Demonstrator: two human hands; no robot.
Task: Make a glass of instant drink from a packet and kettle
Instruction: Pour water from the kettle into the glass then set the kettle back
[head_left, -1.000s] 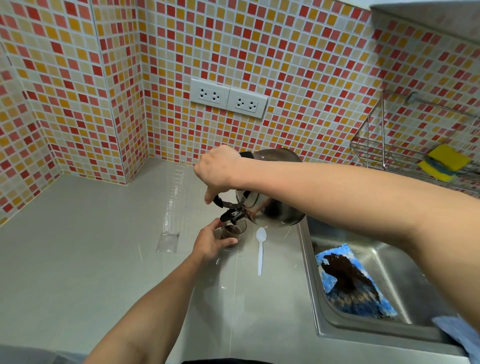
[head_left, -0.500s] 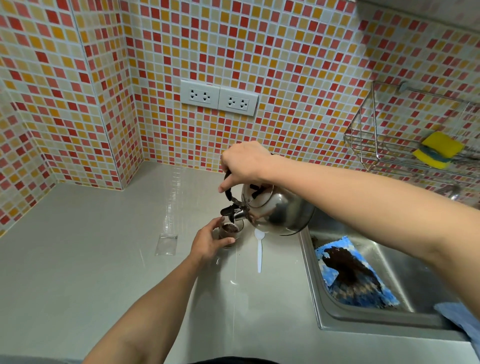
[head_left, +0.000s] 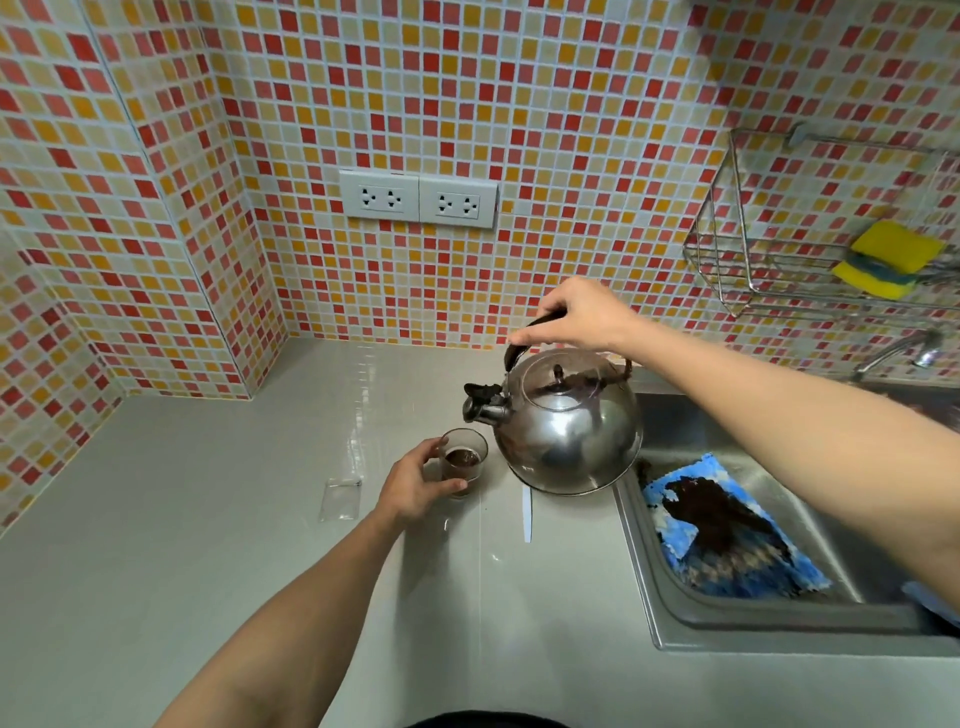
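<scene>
The glass (head_left: 464, 462) with brown drink stands on the grey surface (head_left: 156, 519). Our left hand (head_left: 415, 486) wraps its fingers around it. Our right hand (head_left: 582, 314) grips the shiny kettle (head_left: 566, 431) by its black handle, just beside the glass. An empty packet (head_left: 340, 499) lies nearby.

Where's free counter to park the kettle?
Bare counter left of the empty packet, out to the tiled corner, and the near strip in front of the sink. Crowded around the glass: left hand, spoon, kettle in right hand.
</scene>
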